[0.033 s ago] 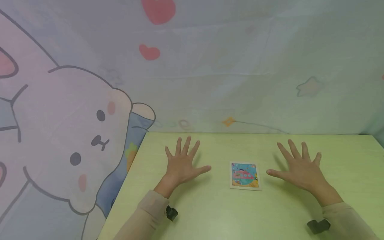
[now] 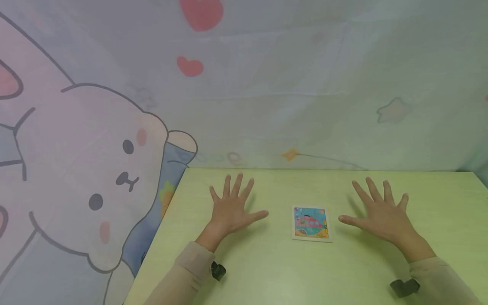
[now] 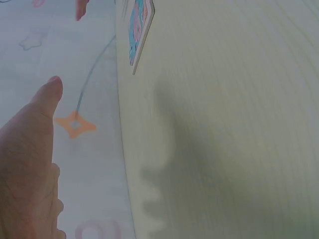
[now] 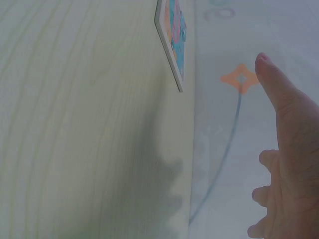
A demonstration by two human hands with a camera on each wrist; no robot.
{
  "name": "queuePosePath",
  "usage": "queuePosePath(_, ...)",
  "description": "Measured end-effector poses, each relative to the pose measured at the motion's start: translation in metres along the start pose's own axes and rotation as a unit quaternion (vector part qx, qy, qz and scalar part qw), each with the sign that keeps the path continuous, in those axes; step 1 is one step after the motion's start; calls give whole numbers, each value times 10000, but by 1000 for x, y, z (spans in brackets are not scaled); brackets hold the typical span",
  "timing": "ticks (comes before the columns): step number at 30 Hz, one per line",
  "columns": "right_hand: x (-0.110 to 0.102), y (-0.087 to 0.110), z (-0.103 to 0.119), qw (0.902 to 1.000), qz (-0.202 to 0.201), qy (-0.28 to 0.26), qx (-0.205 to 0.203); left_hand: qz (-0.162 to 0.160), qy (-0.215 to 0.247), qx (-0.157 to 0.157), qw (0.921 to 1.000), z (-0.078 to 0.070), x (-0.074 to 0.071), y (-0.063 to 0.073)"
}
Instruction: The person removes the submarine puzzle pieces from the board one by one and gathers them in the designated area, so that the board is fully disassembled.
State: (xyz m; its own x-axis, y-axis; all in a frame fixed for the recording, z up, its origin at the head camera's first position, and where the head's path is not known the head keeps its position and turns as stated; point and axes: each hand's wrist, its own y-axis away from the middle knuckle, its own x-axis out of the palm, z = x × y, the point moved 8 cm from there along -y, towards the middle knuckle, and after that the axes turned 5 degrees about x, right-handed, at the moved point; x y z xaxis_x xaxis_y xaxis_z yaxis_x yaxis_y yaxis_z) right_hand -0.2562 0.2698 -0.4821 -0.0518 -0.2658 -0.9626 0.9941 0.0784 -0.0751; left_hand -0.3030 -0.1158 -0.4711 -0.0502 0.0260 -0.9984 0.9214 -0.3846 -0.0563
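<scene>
A small square picture board (image 2: 311, 223) with a pale border lies flat on the light yellow-green table (image 2: 282, 275). Its picture shows a pink submarine on blue. To the board's left, my left hand (image 2: 230, 214) is held palm down above the table, fingers straight and spread. My right hand (image 2: 386, 218) mirrors it on the other side, also spread. Neither touches the board, and both cast shadows on the tabletop. Each wrist view catches the board at a slant near the top, apart from the left thumb (image 3: 49, 97) and the right thumb (image 4: 274, 82).
Behind the table hangs a pale cloth (image 2: 267, 106) printed with hearts, stars and a large bear-like figure at the left. The table's back edge meets this cloth. A small black device (image 2: 218, 271) sits at the left wrist, and another black device (image 2: 405, 288) at the right.
</scene>
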Motion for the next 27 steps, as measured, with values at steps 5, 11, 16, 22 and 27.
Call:
queuePosePath(5,-1,0,2,10000,43,25,26,-17,82,33,10000,0,-1,-1)
queuePosePath(11,2,2,2,10000,-11,-26,-22,-88,279,180,9994,-6,-3,2)
queuePosePath(16,9,6,9,9998,-20,-81,-195,-232,552,341,9976,-13,2,1)
queuePosePath(22,23,14,26,9983,48,-166,-557,-462,1004,551,9923,-24,2,-1)
queuePosePath(27,34,20,43,9963,133,-205,-823,-624,1406,690,9857,-34,0,-4)
